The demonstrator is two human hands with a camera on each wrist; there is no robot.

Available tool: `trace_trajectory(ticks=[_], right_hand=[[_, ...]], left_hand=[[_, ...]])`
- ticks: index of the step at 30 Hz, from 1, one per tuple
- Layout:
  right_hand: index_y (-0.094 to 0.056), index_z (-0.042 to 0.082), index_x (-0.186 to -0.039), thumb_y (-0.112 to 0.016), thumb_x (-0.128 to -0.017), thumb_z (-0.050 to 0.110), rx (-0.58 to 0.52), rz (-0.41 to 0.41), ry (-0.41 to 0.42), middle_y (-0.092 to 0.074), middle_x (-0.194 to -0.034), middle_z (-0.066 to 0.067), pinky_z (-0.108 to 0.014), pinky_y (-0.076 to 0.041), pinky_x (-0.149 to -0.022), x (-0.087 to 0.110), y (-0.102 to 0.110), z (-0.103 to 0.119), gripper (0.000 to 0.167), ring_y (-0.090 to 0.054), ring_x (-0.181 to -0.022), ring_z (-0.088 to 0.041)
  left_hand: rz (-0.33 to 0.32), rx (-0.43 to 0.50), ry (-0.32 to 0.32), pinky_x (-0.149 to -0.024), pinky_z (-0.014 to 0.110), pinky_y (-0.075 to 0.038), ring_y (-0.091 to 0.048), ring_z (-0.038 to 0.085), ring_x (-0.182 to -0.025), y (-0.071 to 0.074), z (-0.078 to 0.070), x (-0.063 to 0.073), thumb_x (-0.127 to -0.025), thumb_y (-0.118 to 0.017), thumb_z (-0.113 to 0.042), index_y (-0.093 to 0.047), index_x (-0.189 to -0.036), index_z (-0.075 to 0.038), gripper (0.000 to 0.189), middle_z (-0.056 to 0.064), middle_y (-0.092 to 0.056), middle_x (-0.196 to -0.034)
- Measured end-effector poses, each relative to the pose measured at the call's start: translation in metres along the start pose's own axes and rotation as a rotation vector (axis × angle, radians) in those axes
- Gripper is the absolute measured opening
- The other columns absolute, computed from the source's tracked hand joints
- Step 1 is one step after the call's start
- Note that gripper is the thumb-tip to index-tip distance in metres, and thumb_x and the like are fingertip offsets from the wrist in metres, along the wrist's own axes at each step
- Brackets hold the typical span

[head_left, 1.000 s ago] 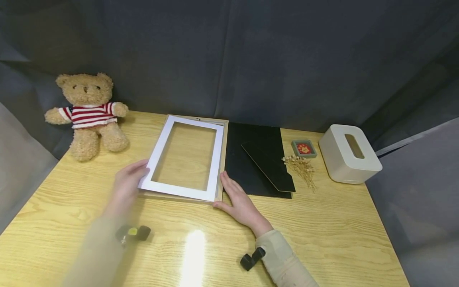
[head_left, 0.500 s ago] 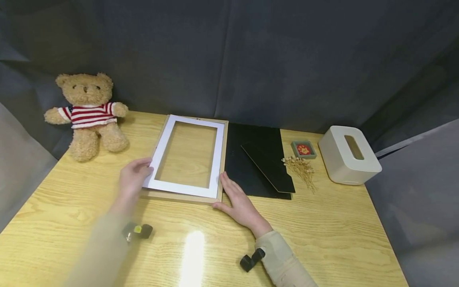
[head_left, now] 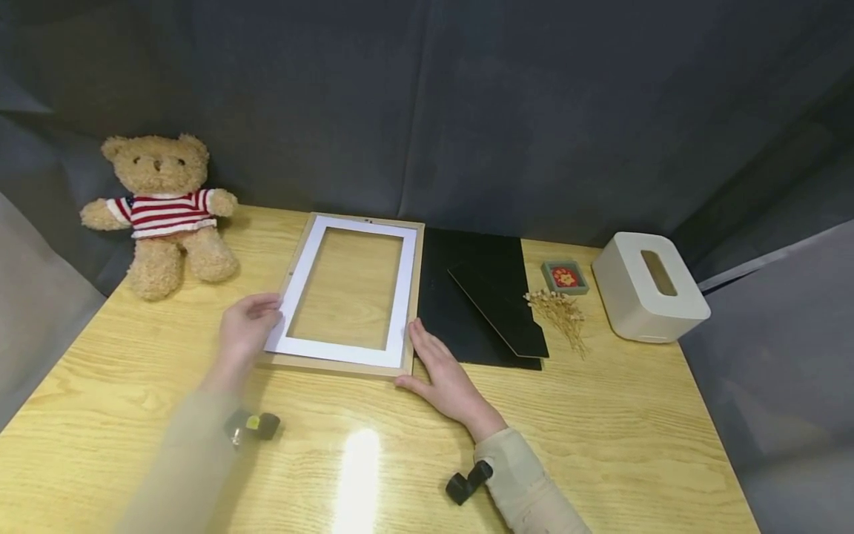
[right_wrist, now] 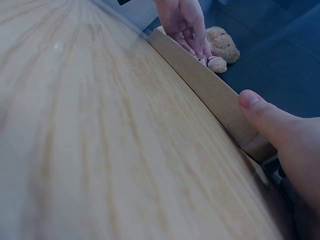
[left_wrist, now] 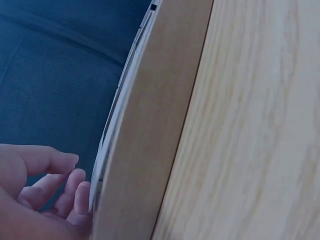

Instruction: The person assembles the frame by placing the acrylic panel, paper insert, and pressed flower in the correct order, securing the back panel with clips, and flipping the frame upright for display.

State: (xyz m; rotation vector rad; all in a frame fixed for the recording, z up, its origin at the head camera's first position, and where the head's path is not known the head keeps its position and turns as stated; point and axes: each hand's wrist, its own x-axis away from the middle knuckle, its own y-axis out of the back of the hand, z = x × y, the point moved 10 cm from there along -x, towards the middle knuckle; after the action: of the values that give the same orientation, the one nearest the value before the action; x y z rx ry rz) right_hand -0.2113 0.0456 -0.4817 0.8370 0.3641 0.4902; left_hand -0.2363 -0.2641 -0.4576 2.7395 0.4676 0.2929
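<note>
A white picture mat (head_left: 336, 354) lies within the light wooden picture frame (head_left: 333, 368) on the table. At the mat's left edge is my left hand (head_left: 247, 330), its curled fingers and thumb holding that edge. In the left wrist view, the left hand's fingers (left_wrist: 70, 192) are against the mat's white edge (left_wrist: 107, 145), which stands slightly above the frame's rail. My right hand (head_left: 450, 382) rests against the frame's lower right corner, with fingers straight along its side. Its thumb (right_wrist: 262, 110) presses the front rail in the right wrist view.
A black backing board (head_left: 437, 297) with its easel leg (head_left: 503, 311) lies right of the frame. Farther right are dried flowers (head_left: 562, 315), a small red-and-green box (head_left: 565, 277) and a white tissue box (head_left: 643, 297). A teddy bear (head_left: 163, 215) sits at left.
The mat has shifted slightly right and settled lower in the frame, baring more of the left rail. My left hand moved a little right with it. My right hand has stayed put.
</note>
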Motion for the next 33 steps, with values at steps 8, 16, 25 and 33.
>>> trace_trajectory(ticks=[8, 16, 25, 33], right_hand=[[-0.013, 0.010, -0.153, -0.063, -0.088, 0.047, -0.003, -0.005, 0.012, -0.009, -0.159, -0.006, -0.042, -0.024, -0.114, -0.001, 0.002, 0.002, 0.090, -0.016, -0.143, -0.026], [-0.014, 0.010, -0.153, -0.064, -0.088, 0.047, -0.006, -0.011, 0.019, -0.009, -0.159, -0.007, -0.044, -0.025, -0.113, -0.002, 0.002, 0.002, 0.090, -0.017, -0.143, -0.026], [-0.012, 0.012, -0.154, -0.062, -0.088, 0.049, -0.009, -0.001, 0.003, -0.008, -0.160, -0.005, -0.042, -0.023, -0.114, -0.001, 0.000, -0.001, 0.090, -0.015, -0.143, -0.025], [-0.011, 0.014, -0.154, -0.062, -0.089, 0.048, -0.012, 0.002, -0.013, -0.007, -0.160, -0.002, -0.041, -0.022, -0.114, 0.000, 0.000, -0.001, 0.090, -0.015, -0.144, -0.024]], left_hand=[[0.015, -0.014, 0.000, -0.086, 0.020, -0.049, -0.056, 0.022, -0.105, 0.004, 0.002, 0.002, -0.088, -0.060, -0.003, -0.057, -0.127, 0.000, 0.039, 0.018, -0.060, -0.120], [0.096, -0.043, 0.020, -0.095, 0.036, -0.047, -0.050, 0.031, -0.118, 0.003, 0.013, 0.009, -0.090, -0.062, -0.010, -0.051, -0.135, -0.005, 0.047, 0.020, -0.054, -0.129], [0.179, -0.106, -0.025, -0.104, 0.053, -0.036, -0.039, 0.042, -0.127, -0.003, 0.022, 0.009, -0.093, -0.062, -0.016, -0.042, -0.141, -0.003, 0.054, 0.025, -0.044, -0.138], [0.212, -0.104, -0.057, -0.102, 0.054, -0.039, -0.038, 0.045, -0.127, -0.004, 0.020, 0.010, -0.091, -0.064, -0.012, -0.046, -0.138, -0.002, 0.051, 0.026, -0.042, -0.141]])
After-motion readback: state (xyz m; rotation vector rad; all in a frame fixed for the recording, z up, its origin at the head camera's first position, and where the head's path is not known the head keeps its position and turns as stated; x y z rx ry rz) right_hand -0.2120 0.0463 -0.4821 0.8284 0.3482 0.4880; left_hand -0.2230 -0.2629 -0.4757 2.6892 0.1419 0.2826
